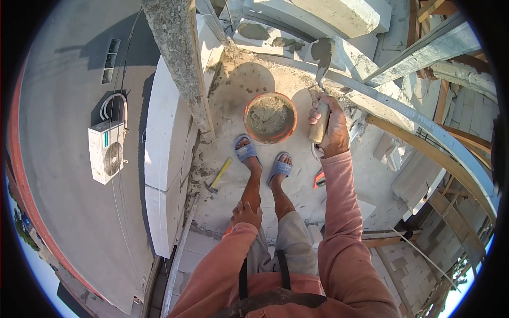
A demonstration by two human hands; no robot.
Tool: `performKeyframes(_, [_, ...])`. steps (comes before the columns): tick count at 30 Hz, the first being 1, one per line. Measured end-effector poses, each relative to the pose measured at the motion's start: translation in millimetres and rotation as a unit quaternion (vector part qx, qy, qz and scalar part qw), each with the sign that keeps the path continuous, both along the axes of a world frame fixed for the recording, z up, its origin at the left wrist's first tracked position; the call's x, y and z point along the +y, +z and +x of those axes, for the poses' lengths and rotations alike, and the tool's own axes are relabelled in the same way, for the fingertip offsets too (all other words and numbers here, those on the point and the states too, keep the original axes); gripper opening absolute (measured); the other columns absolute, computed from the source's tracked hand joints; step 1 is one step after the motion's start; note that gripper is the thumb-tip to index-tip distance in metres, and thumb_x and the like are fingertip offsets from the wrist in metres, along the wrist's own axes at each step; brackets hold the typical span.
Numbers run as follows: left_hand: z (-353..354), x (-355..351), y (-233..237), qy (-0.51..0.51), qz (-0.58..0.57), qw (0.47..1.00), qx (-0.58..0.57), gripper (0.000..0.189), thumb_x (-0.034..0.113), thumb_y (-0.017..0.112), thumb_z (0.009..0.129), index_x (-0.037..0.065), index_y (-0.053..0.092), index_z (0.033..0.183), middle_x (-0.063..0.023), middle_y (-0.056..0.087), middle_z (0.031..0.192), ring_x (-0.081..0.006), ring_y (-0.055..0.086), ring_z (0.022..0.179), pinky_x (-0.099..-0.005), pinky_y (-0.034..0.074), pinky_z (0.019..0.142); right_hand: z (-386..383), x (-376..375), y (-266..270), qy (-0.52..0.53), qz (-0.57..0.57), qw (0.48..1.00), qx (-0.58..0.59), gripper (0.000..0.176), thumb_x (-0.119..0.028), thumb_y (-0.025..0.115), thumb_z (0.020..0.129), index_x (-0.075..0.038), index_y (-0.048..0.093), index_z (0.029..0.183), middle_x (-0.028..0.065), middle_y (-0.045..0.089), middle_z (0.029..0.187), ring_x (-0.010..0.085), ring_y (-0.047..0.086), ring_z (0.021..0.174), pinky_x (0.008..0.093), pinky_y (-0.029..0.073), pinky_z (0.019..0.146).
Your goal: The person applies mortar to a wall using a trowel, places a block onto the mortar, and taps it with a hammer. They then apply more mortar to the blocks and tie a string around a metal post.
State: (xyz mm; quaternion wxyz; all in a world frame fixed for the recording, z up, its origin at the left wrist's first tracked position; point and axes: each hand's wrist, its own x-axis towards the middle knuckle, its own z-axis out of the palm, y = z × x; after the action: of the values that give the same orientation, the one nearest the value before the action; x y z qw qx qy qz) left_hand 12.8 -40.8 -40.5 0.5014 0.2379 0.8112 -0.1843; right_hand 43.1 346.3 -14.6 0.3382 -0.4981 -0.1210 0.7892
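Note:
My right hand [334,127] is closed around the wooden handle of a trowel [319,123], held out past the bucket on the right. The trowel's narrow end points away toward pale blocks [344,55], where it overlaps a grey mortar smear. My left hand [246,214] lies on my left knee, fingers extended and holding nothing. Between my feet and the blocks stands an orange-rimmed bucket [245,119] partly filled with wet grey mortar [268,114]. More mortar patches [253,31] sit on the block surface at the far side.
A hammer with a yellow handle [220,172] lies left of my sandalled feet. A white block wall [167,132] and a rough concrete post [183,63] border the left side. Beyond that wall is an air-conditioner unit [107,151]. Metal and timber beams [419,135] run along the right.

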Motion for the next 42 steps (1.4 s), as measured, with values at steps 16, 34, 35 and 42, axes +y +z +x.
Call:
performKeyframes(16, [13.1, -5.1, 1.2, 0.075, 0.043, 0.996, -0.013, 0.068, 0.055, 0.063, 0.087, 0.013, 0.049, 0.14, -0.0133, 0.038, 0.153, -0.0326, 0.04, 0.138, -0.0537, 0.04, 0.104, -0.9, 123.1, 57.4, 0.59, 0.375, 0.507, -0.504, 0.041, -0.041, 0.058, 0.094, -0.007, 0.06, 0.117, 0.0137, 0.062, 0.102, 0.0313, 0.067, 0.089, 0.0385, 0.056, 0.07])
performKeyframes(34, [27.2, -6.1, 3.2, 0.191, 0.087, 0.978, 0.023, 0.067, 0.051, 0.069, 0.084, 0.013, 0.055, 0.137, -0.0143, 0.04, 0.153, -0.0366, 0.041, 0.137, -0.0585, 0.038, 0.105, -77.5, 136.9, 54.0, 0.711, 0.311, -0.23, -0.587, 0.025, -0.015, 0.053, 0.096, -0.009, 0.074, 0.109, 0.0124, 0.067, 0.117, 0.0305, 0.07, 0.104, 0.0436, 0.058, 0.083])
performKeyframes(35, [26.2, -6.4, 4.9, 0.196, 0.086, 0.976, 0.023, 0.066, 0.051, 0.068, 0.085, 0.013, 0.055, 0.137, -0.0141, 0.04, 0.153, -0.0364, 0.04, 0.138, -0.0585, 0.038, 0.106, -74.8, 132.0, 71.6, 0.722, 0.332, -0.255, -0.55, 0.024, -0.013, 0.054, 0.095, -0.008, 0.075, 0.107, 0.0124, 0.069, 0.113, 0.031, 0.07, 0.104, 0.0433, 0.058, 0.081])
performKeyframes(42, [17.8, -2.4, 10.0, 0.213, 0.071, 0.974, -0.008, 0.07, 0.055, 0.063, 0.087, 0.014, 0.052, 0.143, -0.0127, 0.037, 0.156, -0.034, 0.037, 0.141, -0.058, 0.035, 0.108, -79.2, 66.0, 147.1, 0.737, 0.328, -0.259, -0.531, 0.022, -0.014, 0.059, 0.091, -0.006, 0.076, 0.104, 0.0158, 0.07, 0.111, 0.0297, 0.072, 0.099, 0.0395, 0.059, 0.078])
